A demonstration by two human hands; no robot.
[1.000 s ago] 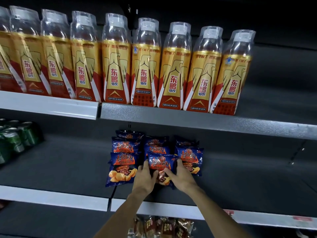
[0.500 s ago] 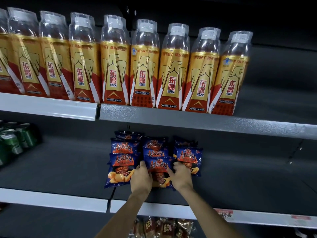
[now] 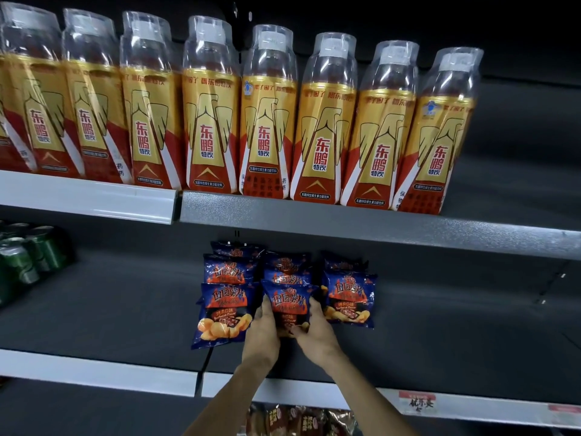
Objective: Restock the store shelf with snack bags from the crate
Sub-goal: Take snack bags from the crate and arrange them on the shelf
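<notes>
Several blue and orange snack bags stand in three short rows on the dark middle shelf (image 3: 440, 341). The front bag of the middle row (image 3: 289, 302) is held upright between both hands. My left hand (image 3: 263, 335) grips its left edge, and my right hand (image 3: 314, 335) grips its right edge and lower corner. The left row's front bag (image 3: 223, 313) and the right row's front bag (image 3: 349, 298) stand close on either side. The crate is out of view.
Tall bottles with gold and red labels (image 3: 317, 136) line the upper shelf, whose grey front edge (image 3: 377, 228) overhangs the snack rows. Green cans (image 3: 28, 256) sit at the far left of the middle shelf. More packets (image 3: 301, 420) show on the shelf below.
Both hands have shifted the middle front bag slightly, setting it more upright and squarer in its row. The hands now sit a little lower along its sides.
</notes>
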